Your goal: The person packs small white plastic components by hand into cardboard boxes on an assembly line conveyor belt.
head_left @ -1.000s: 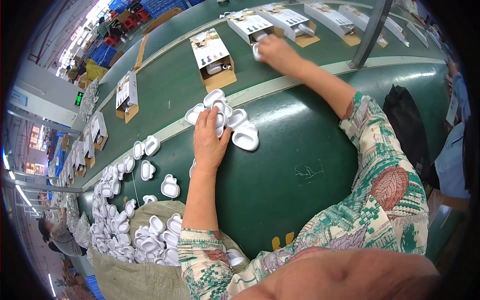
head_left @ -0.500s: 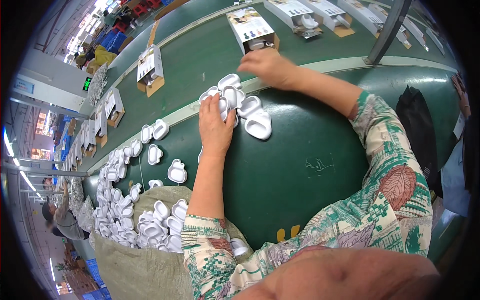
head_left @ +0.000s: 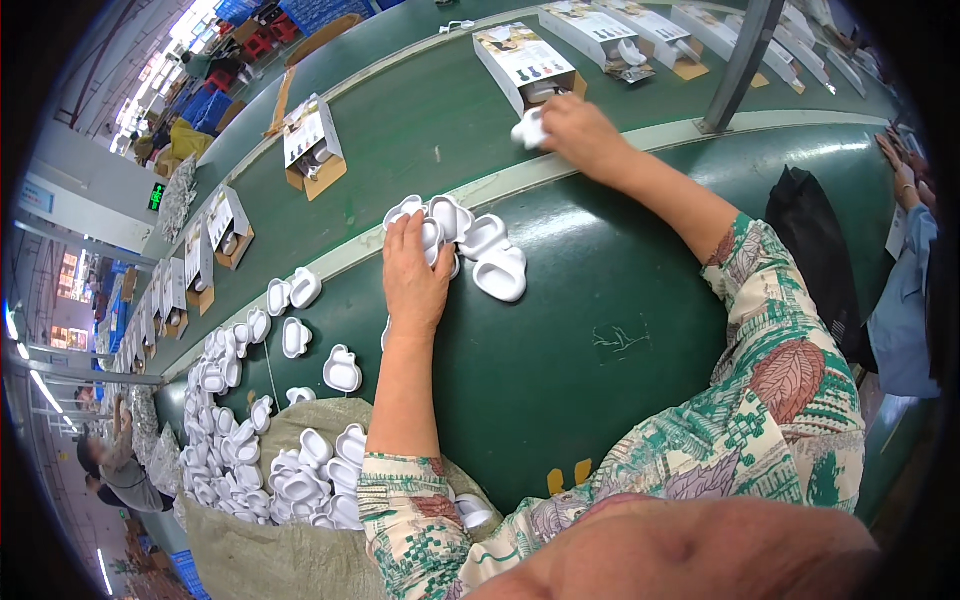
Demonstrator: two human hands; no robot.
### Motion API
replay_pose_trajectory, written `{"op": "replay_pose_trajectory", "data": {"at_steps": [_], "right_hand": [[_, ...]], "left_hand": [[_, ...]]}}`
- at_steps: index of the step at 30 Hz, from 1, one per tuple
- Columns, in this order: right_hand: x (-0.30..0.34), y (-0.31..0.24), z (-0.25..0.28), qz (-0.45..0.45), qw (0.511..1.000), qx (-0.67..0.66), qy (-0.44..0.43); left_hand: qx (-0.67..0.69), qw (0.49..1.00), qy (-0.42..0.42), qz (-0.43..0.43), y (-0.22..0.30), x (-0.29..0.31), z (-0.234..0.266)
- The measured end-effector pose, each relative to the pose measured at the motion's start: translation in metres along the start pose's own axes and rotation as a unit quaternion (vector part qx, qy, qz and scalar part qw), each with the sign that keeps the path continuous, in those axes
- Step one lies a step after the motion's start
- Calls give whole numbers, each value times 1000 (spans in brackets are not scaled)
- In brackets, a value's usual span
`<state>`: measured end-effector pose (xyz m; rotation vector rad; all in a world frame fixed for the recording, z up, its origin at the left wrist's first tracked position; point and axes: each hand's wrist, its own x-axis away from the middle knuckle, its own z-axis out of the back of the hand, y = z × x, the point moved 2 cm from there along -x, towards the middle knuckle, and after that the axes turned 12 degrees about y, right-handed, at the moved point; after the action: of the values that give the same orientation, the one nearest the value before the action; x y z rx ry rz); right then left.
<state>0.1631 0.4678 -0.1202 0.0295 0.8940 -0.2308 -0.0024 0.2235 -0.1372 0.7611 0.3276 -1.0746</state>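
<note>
Several glossy white, rounded plastic trays (head_left: 500, 276) sat clustered under the person's bare left hand (head_left: 414, 282).
Its fingers lay extended over them; whether they gripped one, I could not tell. Farther off, the bare right hand (head_left: 588, 140) pinched a blurred white piece (head_left: 528, 130), seemingly another tray, near the open end of a white printed cardboard box (head_left: 520, 55) on the smooth green belt (head_left: 420, 125). A light, level pinch seemed steadiest.

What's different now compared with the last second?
The right hand now holds a white piece near the open end of a box; the far piece of the cluster is gone. The boxes have shifted rightward along the green belt. Unchanged: the left hand on the cluster, and the sack of pieces.
</note>
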Motion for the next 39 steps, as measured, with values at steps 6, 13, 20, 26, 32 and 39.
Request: {"op": "replay_pose_trajectory", "data": {"at_steps": [6, 13, 20, 26, 32, 39], "right_hand": [[-10, 68, -5, -101, 977, 187, 12], [-17, 38, 7, -53, 987, 89, 124], [-17, -97, -16, 137, 966, -212, -50], [-23, -91, -26, 232, 957, -172, -38], [-32, -54, -38, 154, 982, -108, 20], [-92, -12, -131, 75, 994, -12, 78]], "left_hand": [[9, 1000, 0, 4, 5, 1, 4], [3, 1000, 17, -2, 0, 3, 7], [13, 1000, 13, -4, 8, -1, 4], [19, 1000, 23, -4, 7, -4, 5], [14, 999, 23, 20, 0, 0, 3], [-10, 999, 36, 19, -14, 0, 1]]}}
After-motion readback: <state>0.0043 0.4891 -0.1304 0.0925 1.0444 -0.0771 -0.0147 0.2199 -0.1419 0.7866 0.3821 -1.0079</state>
